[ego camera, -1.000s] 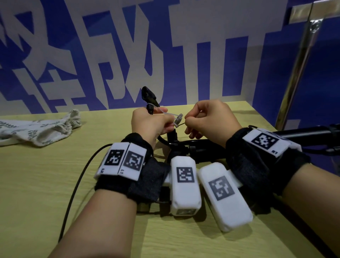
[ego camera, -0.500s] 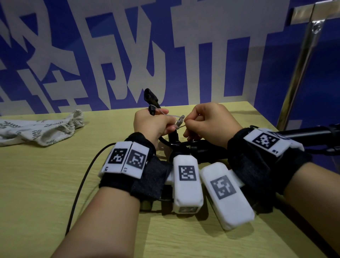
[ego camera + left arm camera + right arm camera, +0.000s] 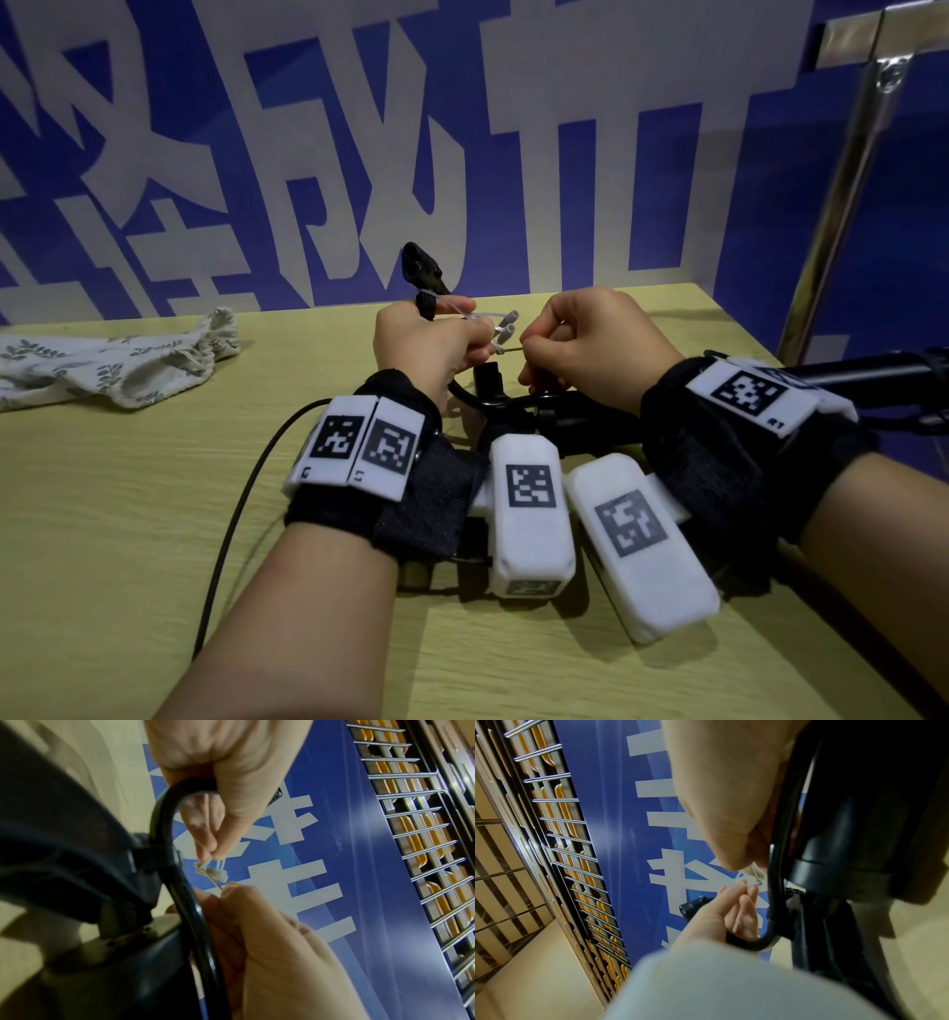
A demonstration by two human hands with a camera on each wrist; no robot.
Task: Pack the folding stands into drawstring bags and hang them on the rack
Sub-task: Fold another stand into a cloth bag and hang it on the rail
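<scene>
My hands have barely shifted: left hand (image 3: 426, 344) pinches the white tie (image 3: 500, 329), right hand (image 3: 590, 344) pinches its thin tail, pulling rightward; bag (image 3: 118, 360) lies far left.

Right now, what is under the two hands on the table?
Under the left hand and right hand lies the black folding stand on the table; the wrists cover most of it.

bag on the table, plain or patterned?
Patterned: the bag is off-white with a grey-green leaf print. Head view shows it best.
</scene>
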